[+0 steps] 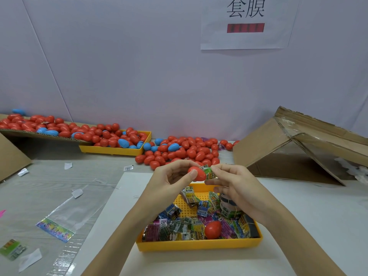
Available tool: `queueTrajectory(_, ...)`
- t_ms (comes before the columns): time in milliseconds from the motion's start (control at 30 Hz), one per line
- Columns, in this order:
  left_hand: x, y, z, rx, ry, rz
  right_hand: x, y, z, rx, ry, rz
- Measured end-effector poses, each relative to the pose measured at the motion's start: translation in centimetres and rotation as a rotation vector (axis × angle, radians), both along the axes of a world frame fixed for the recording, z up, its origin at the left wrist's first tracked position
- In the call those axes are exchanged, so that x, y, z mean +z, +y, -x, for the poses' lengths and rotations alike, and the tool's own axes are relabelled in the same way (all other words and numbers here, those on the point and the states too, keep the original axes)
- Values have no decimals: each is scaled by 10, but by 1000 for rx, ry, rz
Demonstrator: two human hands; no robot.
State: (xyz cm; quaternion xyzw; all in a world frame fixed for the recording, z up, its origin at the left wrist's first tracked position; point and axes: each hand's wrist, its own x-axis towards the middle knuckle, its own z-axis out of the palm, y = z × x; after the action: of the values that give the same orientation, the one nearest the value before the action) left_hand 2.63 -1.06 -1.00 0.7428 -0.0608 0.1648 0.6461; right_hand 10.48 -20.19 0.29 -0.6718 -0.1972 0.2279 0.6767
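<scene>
Above the far edge of a shallow yellow plastic tray [199, 245], a glossy red plastic egg [196, 173] is held in the air, pinched at one end between the thumb and fingertips of the left hand [171, 177]. Against its other end a small printed green film sleeve [209, 173] is held by the right hand [235, 183]. That hand's grip is closed on the film with thumb and forefinger, and its other fingers are loosely curled. Only the tip of the egg appears to be covered.

A slip is judged the main risk. The shell is smooth and is secured by a narrow pinch only, so a firm pull on the film could squeeze the egg out into the loose printed wrappers [179, 226] heaped in the tray, or onto the white tabletop [308, 216]. The thin film could also be torn or creased if it is drawn on askew, and it would then be left bunched on one side.
</scene>
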Motion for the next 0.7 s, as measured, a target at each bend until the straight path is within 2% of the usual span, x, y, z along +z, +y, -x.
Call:
queueTrajectory(333, 1, -1, 1, -3, -8, -18, 0, -1, -4, -11, 261, -117)
queueTrajectory(433, 0, -1, 0, 15, -6, -14, 1, -1, -1, 15, 193, -54)
queueTrajectory(600, 0, 0, 0, 51, -12, 4, 3, 3, 8, -81, -109, 103)
queueTrajectory(700, 1, 0, -1, 68, -24, 27, 3, 2, 9, -95, -164, 101)
